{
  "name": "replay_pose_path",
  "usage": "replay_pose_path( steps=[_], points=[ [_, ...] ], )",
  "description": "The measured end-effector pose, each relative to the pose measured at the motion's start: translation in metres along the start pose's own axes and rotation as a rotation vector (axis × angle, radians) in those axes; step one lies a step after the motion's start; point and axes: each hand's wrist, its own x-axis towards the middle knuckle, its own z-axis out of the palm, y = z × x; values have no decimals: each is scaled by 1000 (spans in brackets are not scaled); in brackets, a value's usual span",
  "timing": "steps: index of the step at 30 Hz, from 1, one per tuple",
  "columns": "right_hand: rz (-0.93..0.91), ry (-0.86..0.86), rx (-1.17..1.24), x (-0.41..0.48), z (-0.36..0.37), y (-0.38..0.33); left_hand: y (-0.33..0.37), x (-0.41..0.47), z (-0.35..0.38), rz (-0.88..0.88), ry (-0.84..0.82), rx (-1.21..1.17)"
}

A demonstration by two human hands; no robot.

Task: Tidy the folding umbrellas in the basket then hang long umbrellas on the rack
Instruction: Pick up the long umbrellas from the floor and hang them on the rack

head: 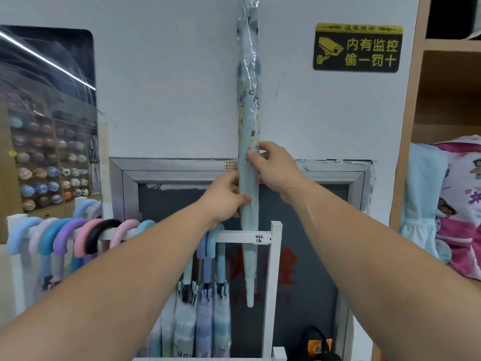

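Note:
I hold a long pale-green umbrella [248,113] upright in front of the wall, wrapped in clear plastic, its tip pointing down past the rack bar and its upper end out of frame. My left hand [226,196] grips its shaft lower down, and my right hand [273,168] grips it just above. The white rack [274,256] stands below, with several long umbrellas [78,235] hanging by pastel curved handles along its bar. No basket or folding umbrella can be seen.
A black and yellow warning sign [358,48] is fixed to the wall at upper right. Backpacks [458,204] hang on wooden shelving at right. Shelves of balls [49,162] show at left. A dark bag [317,345] sits by the rack's foot.

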Motion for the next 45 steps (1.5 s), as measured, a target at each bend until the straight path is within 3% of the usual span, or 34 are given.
replay_pose_path(
  steps=[8, 16, 23, 26, 30, 36, 41, 45],
  points=[
    [36, -97, -97, -6, 3, 21, -11, -1, -2, -75, -96, 153],
    [125, -422, -51, -29, 2, 41, 23, 19, -11, 49, 169, -150],
    [82, -522, -301, -39, -10, 41, 15, 18, -12, 88, 86, -105],
    [112, -440, -160, -37, -19, 31, 7, 10, -9, 91, 50, -90],
    [105, -154, 78, -22, -20, 16, -2, 1, -4, 85, 16, -101],
    [-30, -42, -124, -14, 1, 14, -13, -4, 2, 27, -11, -45],
    [-12, -131, -94, -18, 2, 36, -9, -5, -9, -44, -71, 162],
    [8, -263, -158, -27, 4, 55, 3, -1, -22, -21, -18, 41]
  ],
)
